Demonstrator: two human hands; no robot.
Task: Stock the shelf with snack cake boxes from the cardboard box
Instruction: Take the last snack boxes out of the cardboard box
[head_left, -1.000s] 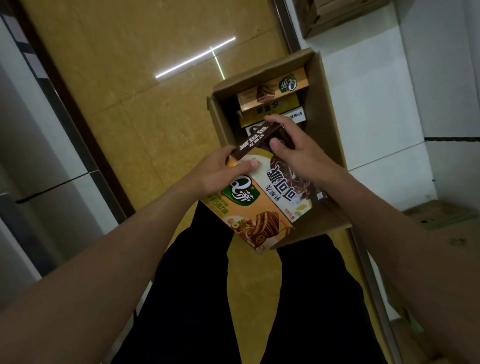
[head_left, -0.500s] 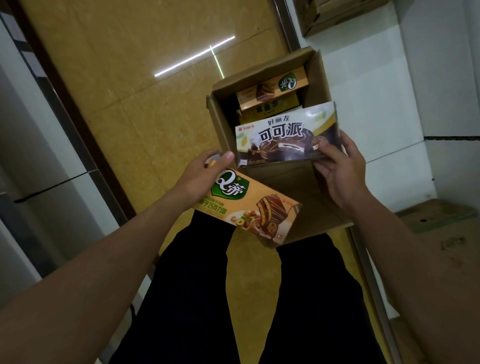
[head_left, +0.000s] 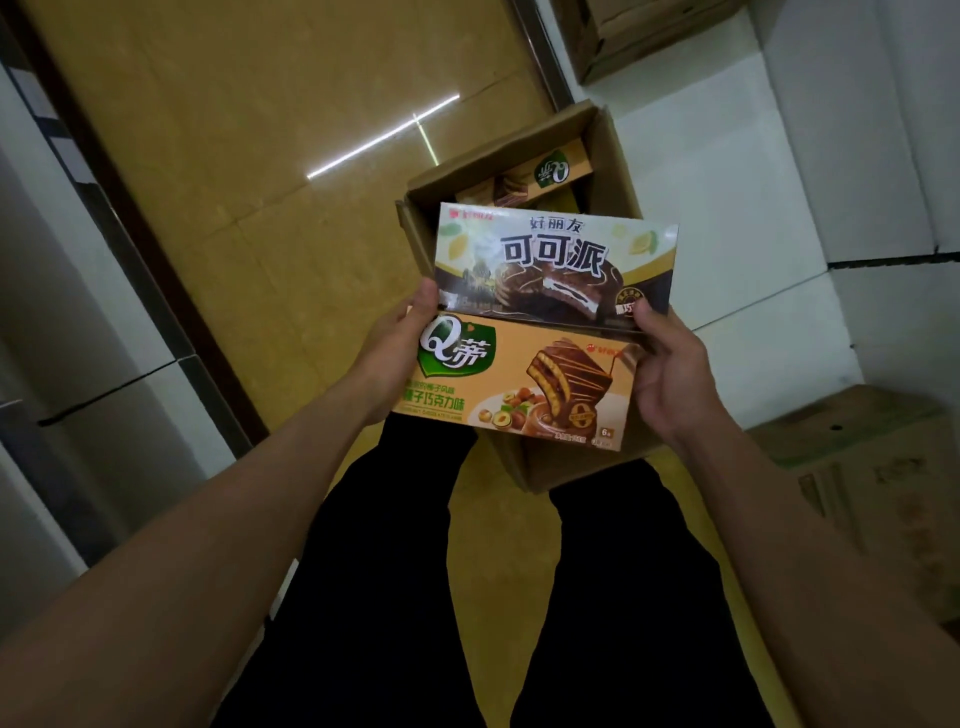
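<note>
The fingers of the left hand (head_left: 400, 343) are curled round the left ends of two snack cake boxes, with the thumb pressed onto the lower left corner of the chocolate pie box (head_left: 553, 262). The fingers of the right hand (head_left: 670, 374) are wrapped behind the right ends, and the thumb is laid on the lower right corner of the same box. The orange hazelnut box (head_left: 514, 384) is held directly below the chocolate pie box, edge touching edge, both faces turned up toward the camera. Both boxes are kept above the open cardboard box (head_left: 618, 171), which is set on the yellow floor (head_left: 234, 156) beside a white shelf base (head_left: 727, 208). Inside the cardboard box, at its far end, another orange snack cake box (head_left: 540, 176) is seen; the rest of its contents is hidden by the held pair. Both forearms are stretched forward from the lower corners, above black trousers (head_left: 395, 571). More cartons (head_left: 883, 467) are seen at the right.
</note>
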